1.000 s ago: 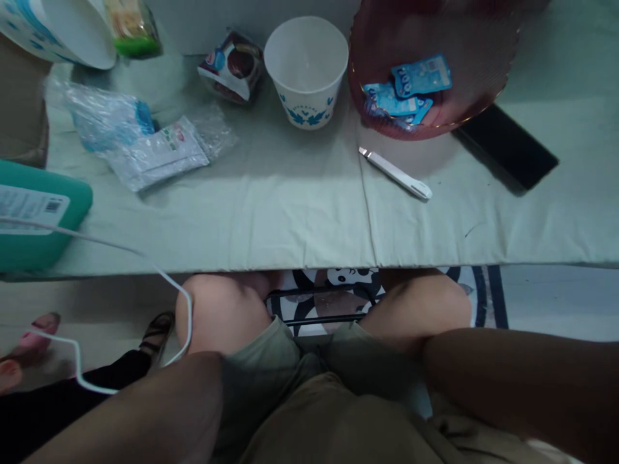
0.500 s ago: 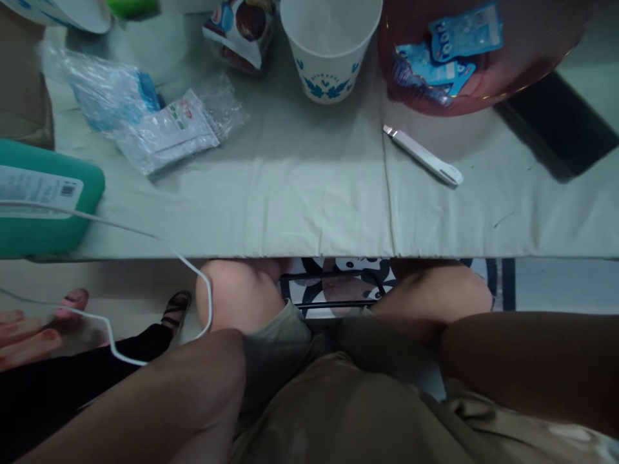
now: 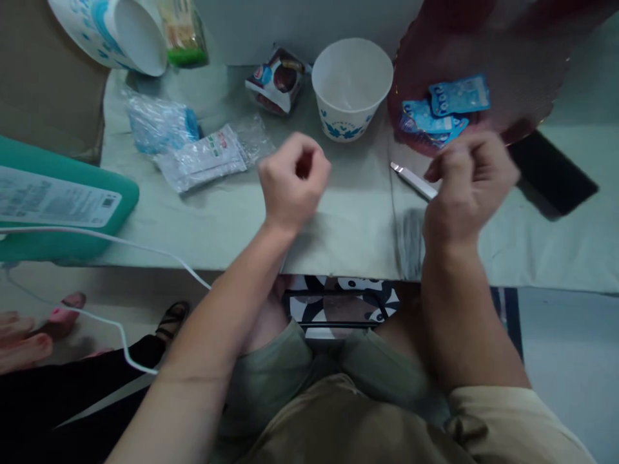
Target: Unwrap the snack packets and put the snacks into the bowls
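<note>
My left hand (image 3: 293, 180) hovers over the pale green table (image 3: 338, 225), fingers curled into a loose fist with nothing visible in it. My right hand (image 3: 467, 183) is raised beside it, fingers bunched and a little smeared by motion; whether it holds anything I cannot make out. Just under its fingers lies a white utility knife (image 3: 411, 180). Beyond the hands stand a white paper cup with blue print (image 3: 351, 87) and a dark red bowl (image 3: 512, 71) holding blue sachets (image 3: 442, 106).
A black phone (image 3: 554, 177) lies right of the bowl. Clear plastic packets (image 3: 203, 154), a snack wrapper (image 3: 275, 80) and a tipped cup (image 3: 116, 32) sit at the back left. A teal box (image 3: 72, 209) with a white cable (image 3: 120, 241) is at left. Another person's hand (image 3: 19, 338) and sandalled foot (image 3: 169, 319) show below.
Both hands have come up from my lap into view over the table. The camera tilted, shifting the table items lower in the picture.
</note>
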`<state>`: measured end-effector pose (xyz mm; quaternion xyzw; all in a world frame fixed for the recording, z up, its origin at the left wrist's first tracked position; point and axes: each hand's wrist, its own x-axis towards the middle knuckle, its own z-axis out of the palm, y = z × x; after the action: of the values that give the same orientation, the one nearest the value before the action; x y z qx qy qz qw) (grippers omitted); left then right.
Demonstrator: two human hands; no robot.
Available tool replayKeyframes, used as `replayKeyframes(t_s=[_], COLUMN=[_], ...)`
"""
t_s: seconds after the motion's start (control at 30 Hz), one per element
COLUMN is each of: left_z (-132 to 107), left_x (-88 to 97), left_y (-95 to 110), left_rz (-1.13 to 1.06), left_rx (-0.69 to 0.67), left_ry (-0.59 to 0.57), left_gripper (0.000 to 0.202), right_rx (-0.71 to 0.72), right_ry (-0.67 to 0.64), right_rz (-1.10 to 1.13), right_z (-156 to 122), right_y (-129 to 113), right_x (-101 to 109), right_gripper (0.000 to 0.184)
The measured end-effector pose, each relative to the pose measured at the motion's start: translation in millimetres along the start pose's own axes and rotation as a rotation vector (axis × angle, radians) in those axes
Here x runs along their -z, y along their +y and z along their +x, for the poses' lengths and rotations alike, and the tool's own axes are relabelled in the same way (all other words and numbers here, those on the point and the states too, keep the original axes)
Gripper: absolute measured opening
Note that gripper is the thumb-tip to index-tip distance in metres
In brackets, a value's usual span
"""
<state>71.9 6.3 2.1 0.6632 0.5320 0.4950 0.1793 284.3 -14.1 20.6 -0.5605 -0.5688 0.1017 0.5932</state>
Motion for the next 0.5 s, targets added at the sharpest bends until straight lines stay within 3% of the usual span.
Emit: replayKeyframes(t_s=[0.03, 0.13, 0.3, 0.4, 0.5], left_z=[18.7, 71.6, 122.1, 135.0, 141.7], left_x=[-0.5, -1.7, -8.7, -11.2, -3.6], left_y=[-15.5, -54.1, -93.9, -115.3, -124.5], left_rz=[0.095, 0.36, 0.403, 0.331, 0.252], left_rx=[0.031, 0.132, 0.344, 0.337, 0.197], left_ry=[0.029, 0.041, -0.11, -0.205, -0.133], left_gripper=[0.018, 0.045, 0.078, 0.07, 0.054], right_rx=[-0.006, -0.02, -0.069, -0.081, -0.042], right_ry=[-0.033, -0.201, -0.301, -0.292, -0.277], right_rz=[-0.073, -0.396, -0.711, -0.718, -0.64], right_z=[-6.1, -23.7, -34.6, -37.0, -37.9], right_y=[4.2, 18.1, 44.5, 63.4, 74.4], right_x=[-7.6, -10.3, 4.2, 5.2, 5.7], right_gripper=[0.014, 0.008, 0.035, 0.036, 0.022])
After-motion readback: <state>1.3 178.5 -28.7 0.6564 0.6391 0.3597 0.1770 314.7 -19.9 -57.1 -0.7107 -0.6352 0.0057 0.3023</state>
